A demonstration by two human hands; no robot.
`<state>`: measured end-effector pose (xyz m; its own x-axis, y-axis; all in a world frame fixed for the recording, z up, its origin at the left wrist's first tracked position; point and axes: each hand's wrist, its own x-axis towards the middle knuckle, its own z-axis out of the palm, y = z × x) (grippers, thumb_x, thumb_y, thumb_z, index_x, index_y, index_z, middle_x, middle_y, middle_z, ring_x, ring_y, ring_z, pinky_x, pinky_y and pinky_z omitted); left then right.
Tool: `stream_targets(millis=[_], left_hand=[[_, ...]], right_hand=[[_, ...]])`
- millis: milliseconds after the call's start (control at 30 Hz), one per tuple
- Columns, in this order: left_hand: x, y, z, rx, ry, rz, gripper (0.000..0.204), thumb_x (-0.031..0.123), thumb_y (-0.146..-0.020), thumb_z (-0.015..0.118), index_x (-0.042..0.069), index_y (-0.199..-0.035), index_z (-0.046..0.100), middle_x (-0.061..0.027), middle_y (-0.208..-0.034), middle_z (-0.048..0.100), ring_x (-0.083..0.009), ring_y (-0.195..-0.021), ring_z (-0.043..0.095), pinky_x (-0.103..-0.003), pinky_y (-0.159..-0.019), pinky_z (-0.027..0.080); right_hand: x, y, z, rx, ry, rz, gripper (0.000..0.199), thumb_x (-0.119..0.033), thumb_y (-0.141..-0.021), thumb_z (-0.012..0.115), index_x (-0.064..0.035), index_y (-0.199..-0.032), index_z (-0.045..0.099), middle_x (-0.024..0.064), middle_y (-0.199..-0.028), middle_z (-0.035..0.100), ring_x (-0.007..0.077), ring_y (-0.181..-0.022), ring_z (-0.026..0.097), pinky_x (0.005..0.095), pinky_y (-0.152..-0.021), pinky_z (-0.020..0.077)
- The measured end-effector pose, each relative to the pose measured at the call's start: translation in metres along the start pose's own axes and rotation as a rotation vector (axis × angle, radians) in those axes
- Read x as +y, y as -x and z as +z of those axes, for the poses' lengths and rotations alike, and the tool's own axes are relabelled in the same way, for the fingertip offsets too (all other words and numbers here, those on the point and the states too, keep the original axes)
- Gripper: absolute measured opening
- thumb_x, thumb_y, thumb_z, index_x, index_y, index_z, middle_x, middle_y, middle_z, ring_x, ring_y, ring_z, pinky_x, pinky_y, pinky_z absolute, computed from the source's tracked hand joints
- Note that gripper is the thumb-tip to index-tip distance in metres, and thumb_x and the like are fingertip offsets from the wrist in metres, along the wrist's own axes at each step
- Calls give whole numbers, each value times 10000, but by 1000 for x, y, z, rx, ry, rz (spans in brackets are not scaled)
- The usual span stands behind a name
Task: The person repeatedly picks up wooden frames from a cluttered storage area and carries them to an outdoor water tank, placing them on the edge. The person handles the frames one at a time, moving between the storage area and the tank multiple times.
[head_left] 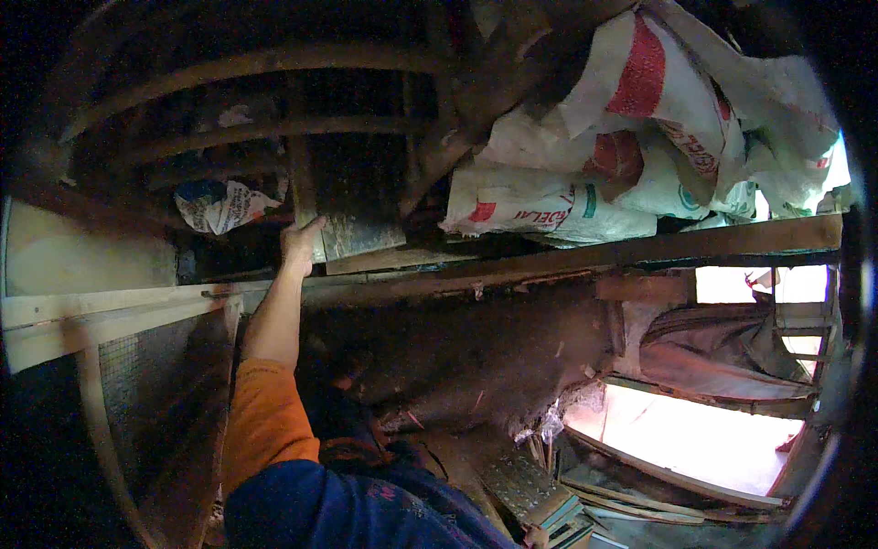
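My left arm, in an orange sleeve, reaches up to the shelf under the roof. There my left hand (300, 245) is closed round the lower edge of a long narrow wooden board (305, 183). Just right of it a wider, stained wooden plank (361, 233) rests with its end on the shelf's front beam (412, 276). What shows of my right hand (535, 536) is a small part at the lower edge, beside a stack of thin boards (572, 531). Its fingers are too dark and cut off to read.
White sacks with red and green print (549, 206) fill the shelf on the right. A crumpled printed bag (224, 206) lies left of the boards. Curved roof timbers (265, 64) hang overhead. Bright openings (677, 439) and a draped dark cloth (713, 352) are at the right.
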<state>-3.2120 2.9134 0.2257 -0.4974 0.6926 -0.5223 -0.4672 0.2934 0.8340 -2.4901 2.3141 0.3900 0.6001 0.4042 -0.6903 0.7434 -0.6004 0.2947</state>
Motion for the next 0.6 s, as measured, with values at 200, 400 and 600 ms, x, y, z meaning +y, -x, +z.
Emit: stream_targets(millis=[200,400,600], left_hand=[[11,57,-31,-31,-61,44,379,200,-704,764,-20,-984,634,-81,-906,641,-187,-811,578,-344,-749,434],[16,142,-59,30,-330,-78,413,241,-712,750,-11,-1016,630,-87,-912,635,-196,-815,577,-351,-732,438],[-1,222,-105,18,-434,-33,490,288,-736,737,-25,-1085,597,-119,-1000,615,-241,-881,566,-392,-764,441]], right_hand=[[45,-38,39,-35,337,-381,398,-460,-826,485,-202,-1088,638,-18,-886,657,249,-852,598,388,-756,476],[16,-100,55,75,356,-328,327,-262,-724,573,-120,-1015,615,93,-900,651,288,-847,639,418,-661,519],[-51,-124,46,-17,-186,-200,264,-351,-857,495,-157,-995,610,62,-1003,634,231,-955,579,371,-763,483]])
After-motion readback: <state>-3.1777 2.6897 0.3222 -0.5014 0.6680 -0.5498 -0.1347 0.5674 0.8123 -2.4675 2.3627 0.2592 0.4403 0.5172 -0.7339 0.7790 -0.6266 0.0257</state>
